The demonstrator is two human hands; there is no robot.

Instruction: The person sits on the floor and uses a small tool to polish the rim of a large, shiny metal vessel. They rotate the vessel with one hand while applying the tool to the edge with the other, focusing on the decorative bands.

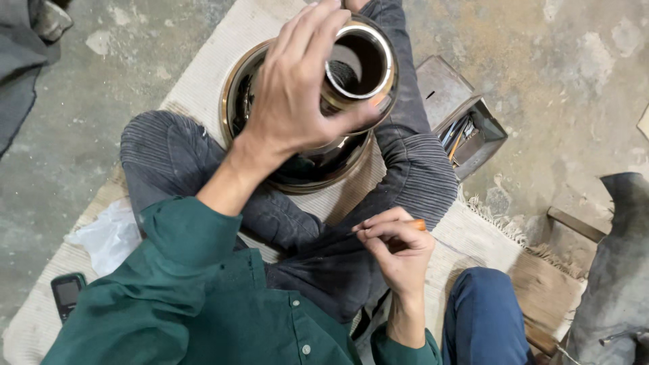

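My left hand (297,88) grips the rim of a shiny brass vessel (358,67) with a round open mouth. The vessel stands between my crossed legs on a woven mat (203,74), and its wider base ring shows below my hand. My right hand (399,247) is lower, over my lap, with its fingers pinched on a thin tool with an orange handle (414,224). The tool's tip is hidden by my fingers. I wear a green shirt and dark ribbed trousers.
A grey metal box (466,125) with small tools inside sits on the concrete floor to the right. A white plastic bag (108,236) and a small phone (66,294) lie at the left. Another person's blue-clad knee (483,318) is at the lower right.
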